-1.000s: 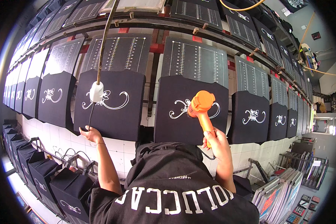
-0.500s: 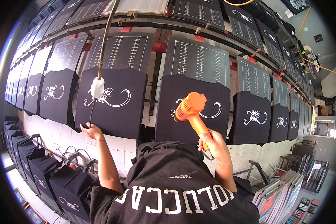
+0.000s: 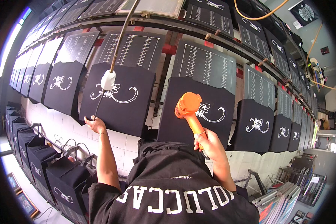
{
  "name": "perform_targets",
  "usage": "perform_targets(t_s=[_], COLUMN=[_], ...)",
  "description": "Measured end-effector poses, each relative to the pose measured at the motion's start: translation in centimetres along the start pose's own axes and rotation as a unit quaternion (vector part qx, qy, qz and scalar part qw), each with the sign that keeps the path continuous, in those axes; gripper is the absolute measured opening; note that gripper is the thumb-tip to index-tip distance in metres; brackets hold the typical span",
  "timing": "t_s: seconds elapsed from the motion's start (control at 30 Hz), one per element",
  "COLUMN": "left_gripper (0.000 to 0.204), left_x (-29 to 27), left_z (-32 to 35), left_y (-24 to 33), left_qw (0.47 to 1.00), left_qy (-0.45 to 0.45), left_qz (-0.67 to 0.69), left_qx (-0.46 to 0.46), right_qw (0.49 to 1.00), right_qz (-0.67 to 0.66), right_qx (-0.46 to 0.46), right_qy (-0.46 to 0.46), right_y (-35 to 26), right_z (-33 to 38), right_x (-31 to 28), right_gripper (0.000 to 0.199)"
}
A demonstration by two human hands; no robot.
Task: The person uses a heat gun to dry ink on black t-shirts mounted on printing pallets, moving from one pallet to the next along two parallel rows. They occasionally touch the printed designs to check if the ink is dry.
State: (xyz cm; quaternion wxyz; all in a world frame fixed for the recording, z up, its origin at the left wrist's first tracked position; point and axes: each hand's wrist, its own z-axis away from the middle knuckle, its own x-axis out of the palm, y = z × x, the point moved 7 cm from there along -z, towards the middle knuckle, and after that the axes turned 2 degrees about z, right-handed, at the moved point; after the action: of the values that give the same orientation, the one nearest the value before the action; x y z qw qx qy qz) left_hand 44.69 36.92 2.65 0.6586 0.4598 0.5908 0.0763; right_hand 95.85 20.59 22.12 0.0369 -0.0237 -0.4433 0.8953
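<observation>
Over matte blk shirt (image 3: pixel 198 112): glossy orange heat gun (image 3: pixel 188 108), r. hand (image 3: pixel 209 143).

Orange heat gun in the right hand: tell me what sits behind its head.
Behind the orange heat gun, held by the right hand, lies a black shirt on its board. Its white swirl print shows to the right; the part behind the gun's head is covered.

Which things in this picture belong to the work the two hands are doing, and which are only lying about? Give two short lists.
In use:
- orange heat gun held in the right hand
- black printed shirt in front of the gun
- left hand on the lower edge of the next printed shirt
- white plug on the hanging cable

Lying about:
- black bags at lower left
- stacked frames at lower right
</observation>
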Motion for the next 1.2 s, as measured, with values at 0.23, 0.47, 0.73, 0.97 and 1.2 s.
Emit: perform_targets(t_s=[0.23,0.47,0.73,0.97,1.2], left_gripper=[0.052,0.059,0.04,0.041,0.047], left_x=[-1.0,-0.2,-3.6,-6.5,-4.6], left_z=[-0.3,-1.0,-4.5,-14.6,-32.6], left_y=[-1.5,-1.5,-2.6,-2.7,-0.9], left_qw=[0.999,0.974,0.976,0.953,0.941], left_qy=[-0.003,-0.161,-0.118,0.06,0.167], left_qz=[-0.033,-0.16,-0.17,-0.16,-0.134], left_qx=[0.041,0.001,0.065,0.252,0.262], right_qw=[0.999,0.999,0.996,0.956,0.982], right_qz=[0.002,-0.021,-0.064,-0.222,-0.146], right_qx=[-0.033,-0.027,-0.019,-0.011,-0.032], right_qy=[-0.022,-0.017,-0.066,-0.194,-0.115], right_y=[-0.6,-1.8,-0.5,-1.8,-5.6], right_z=[-1.9,-0.6,-0.2,-1.4,-6.7], right_x=[0.1,-1.1,-2.0,5.1,15.7], right_gripper=[0.028,0.028,0.032,0.042,0.032])
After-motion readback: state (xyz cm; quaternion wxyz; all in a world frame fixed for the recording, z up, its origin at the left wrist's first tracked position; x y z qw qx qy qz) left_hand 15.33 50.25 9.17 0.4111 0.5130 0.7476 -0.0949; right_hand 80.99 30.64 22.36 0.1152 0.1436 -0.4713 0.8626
